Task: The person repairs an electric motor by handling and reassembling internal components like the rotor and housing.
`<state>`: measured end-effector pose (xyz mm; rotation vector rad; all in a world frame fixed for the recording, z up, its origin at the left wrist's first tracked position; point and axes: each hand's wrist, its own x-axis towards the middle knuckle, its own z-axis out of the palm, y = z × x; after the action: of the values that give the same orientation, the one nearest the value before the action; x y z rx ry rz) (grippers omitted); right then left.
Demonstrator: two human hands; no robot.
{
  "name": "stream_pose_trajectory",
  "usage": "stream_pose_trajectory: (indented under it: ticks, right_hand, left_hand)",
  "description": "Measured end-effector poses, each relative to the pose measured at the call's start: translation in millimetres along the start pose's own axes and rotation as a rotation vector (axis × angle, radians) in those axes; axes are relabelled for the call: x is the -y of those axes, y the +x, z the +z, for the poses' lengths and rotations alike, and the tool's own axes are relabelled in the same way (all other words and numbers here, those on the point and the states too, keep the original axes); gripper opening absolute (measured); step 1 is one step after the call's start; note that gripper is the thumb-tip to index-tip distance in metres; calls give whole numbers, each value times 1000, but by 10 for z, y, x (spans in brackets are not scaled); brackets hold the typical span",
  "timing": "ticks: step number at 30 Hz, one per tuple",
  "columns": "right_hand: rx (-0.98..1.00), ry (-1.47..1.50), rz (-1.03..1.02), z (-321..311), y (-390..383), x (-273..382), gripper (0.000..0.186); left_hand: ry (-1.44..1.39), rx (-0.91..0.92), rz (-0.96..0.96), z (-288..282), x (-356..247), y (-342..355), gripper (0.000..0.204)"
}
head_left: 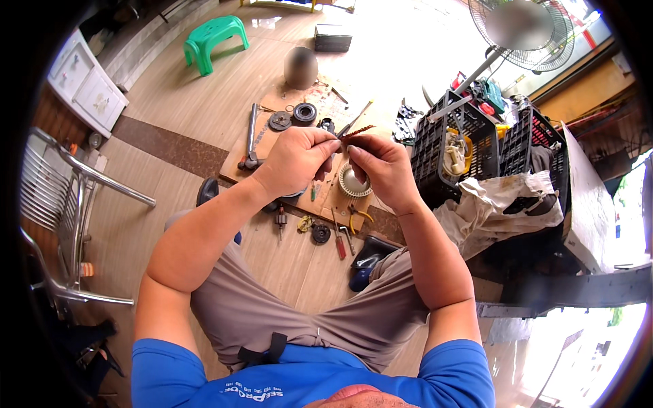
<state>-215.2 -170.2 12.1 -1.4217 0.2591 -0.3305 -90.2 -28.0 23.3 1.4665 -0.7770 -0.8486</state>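
Observation:
A reddish strand that looks like twisted copper wire (360,130) sticks out past my fingertips, above the work board. My left hand (298,162) is closed, thumb and forefinger pinched at the near end of the strand. My right hand (383,168) pinches the same strand just beside it, fingers curled. Below the hands, a pale finned ring (354,182) lies on the brown board (235,166). Two dark round parts, a disc (279,121) and a black wheel (303,113), sit beyond my left hand. A hammer (252,136) lies to their left.
Near my feet are a motor armature (281,219), a black round part (321,234), a red-handled screwdriver (340,245) and yellow-handled pliers (359,216). Black crates (469,146) of tools stand right, with a fan (520,30) behind. A green stool (216,37) and metal chair (75,204) stand left.

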Motion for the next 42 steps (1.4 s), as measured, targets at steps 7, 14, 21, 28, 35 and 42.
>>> stream_pose_trajectory:
  ticks: [7, 14, 21, 28, 35, 42]
  right_hand:
    - [-33, -30, 74, -6, 50, -53, 15]
    - [-76, 23, 131, 15, 74, -99, 16]
    - [-90, 60, 191, 3, 38, -48, 16]
    - [-272, -889, -488, -266, 23, 67, 17]
    - [-55, -1095, -773, -214, 18, 67, 28]
    - [-1, -1131, -735, -155, -11, 58, 17]
  left_hand:
    - [460, -175, 271, 29, 74, 41, 18]
    - [752, -278, 496, 39, 181, 100, 19]
    - [1043, -293, 659, 26, 300, 166, 19]
    - [378, 60, 130, -170, 117, 133, 22]
    - [190, 215, -92, -180, 56, 121, 25]
    - [276, 206, -77, -144, 38, 92, 24]
